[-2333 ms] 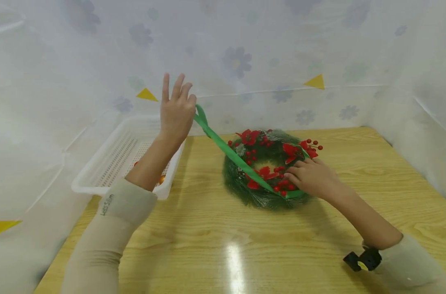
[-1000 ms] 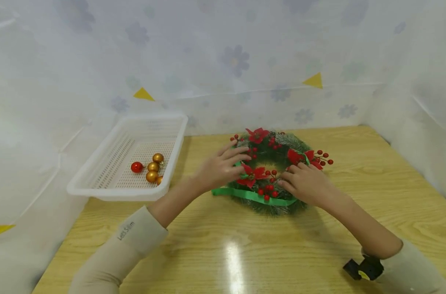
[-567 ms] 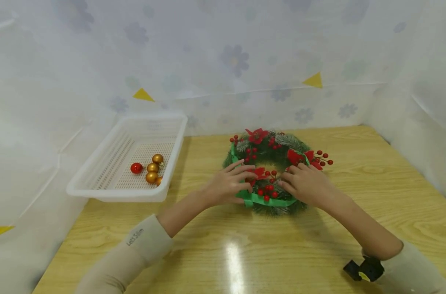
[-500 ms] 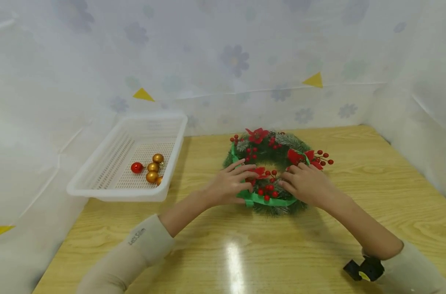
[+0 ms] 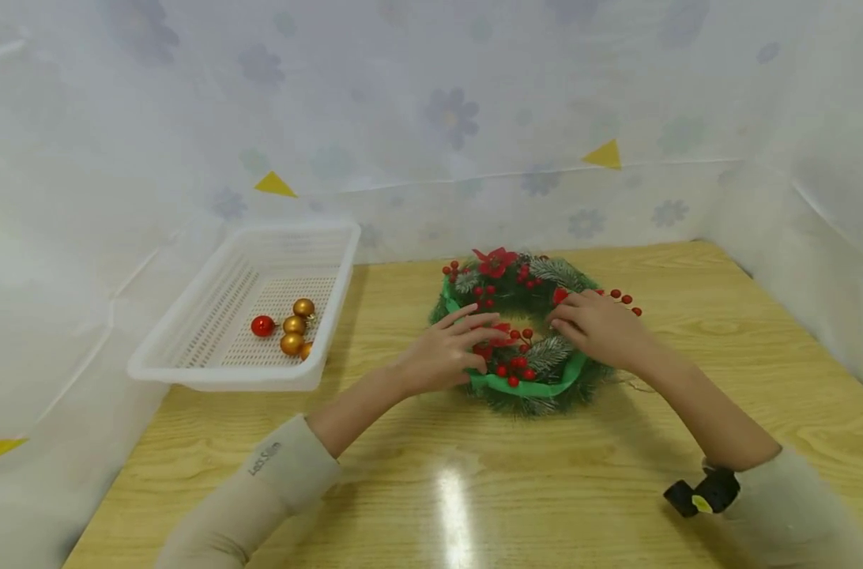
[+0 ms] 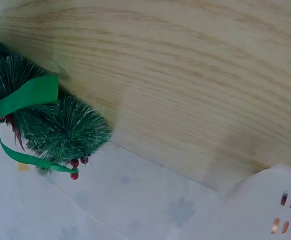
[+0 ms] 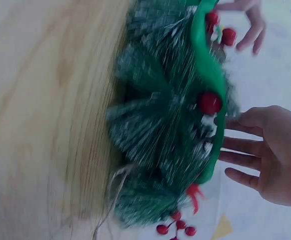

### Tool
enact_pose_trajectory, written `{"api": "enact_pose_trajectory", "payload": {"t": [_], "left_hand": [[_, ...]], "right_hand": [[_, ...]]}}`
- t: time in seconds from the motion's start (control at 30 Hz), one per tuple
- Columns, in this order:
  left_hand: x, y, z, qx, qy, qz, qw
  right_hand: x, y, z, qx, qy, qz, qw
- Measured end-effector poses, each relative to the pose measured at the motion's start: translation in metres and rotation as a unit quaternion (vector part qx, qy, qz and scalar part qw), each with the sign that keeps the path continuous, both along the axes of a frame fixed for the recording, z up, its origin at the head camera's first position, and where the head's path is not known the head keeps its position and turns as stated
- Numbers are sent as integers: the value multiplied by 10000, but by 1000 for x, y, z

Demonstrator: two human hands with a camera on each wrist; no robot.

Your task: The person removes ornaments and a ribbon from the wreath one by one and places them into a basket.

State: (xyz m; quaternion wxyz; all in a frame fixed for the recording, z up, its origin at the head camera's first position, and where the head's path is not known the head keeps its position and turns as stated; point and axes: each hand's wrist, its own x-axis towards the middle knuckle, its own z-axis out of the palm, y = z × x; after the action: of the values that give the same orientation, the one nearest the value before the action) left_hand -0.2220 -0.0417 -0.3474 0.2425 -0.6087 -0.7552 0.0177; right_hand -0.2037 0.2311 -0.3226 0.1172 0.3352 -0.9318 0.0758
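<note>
A green wreath [image 5: 559,273] with red poinsettias and berries lies on the table. Round its left and front sides runs a green ribbon [image 5: 524,387], its inner edge standing up. At the front left, my left hand [image 5: 439,352] reaches over the wreath with fingers spread and bent, holding the ribbon; its thumb is hidden. In the left wrist view, one flat ribbon end [image 6: 43,91] sticks out over the needles. My right hand [image 5: 605,328] is at the right side, fingers bent over a poinsettia and the ribbon. In the right wrist view its fingertips go behind the ribbon [image 7: 213,70], partly hidden.
Left of the wreath stands a white plastic basket [image 5: 225,378] with several gold baubles [image 5: 293,325] and a red bauble [image 5: 263,325]. A floral sheet [image 5: 396,95] hangs behind the wooden table [image 5: 403,474]. A thin string [image 7: 116,192] trails at the wreath's right.
My left hand came down from above the basket, bringing the ribbon round the wreath's front left. My right hand has just shifted slightly up and right, and the front ribbon now curves up towards it.
</note>
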Motion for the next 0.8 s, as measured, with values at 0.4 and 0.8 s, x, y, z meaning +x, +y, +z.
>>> {"api": "enact_pose_trajectory", "payload": {"t": [0.4, 0.8], "left_hand": [[-10, -7, 26, 890, 158, -259, 9956], [-24, -20, 49, 1507, -13, -319, 9881]], "right_hand": [[-44, 32, -12, -480, -1470, -437, 9870], [-45, 37, -12, -720, -1668, -378, 9826]]}}
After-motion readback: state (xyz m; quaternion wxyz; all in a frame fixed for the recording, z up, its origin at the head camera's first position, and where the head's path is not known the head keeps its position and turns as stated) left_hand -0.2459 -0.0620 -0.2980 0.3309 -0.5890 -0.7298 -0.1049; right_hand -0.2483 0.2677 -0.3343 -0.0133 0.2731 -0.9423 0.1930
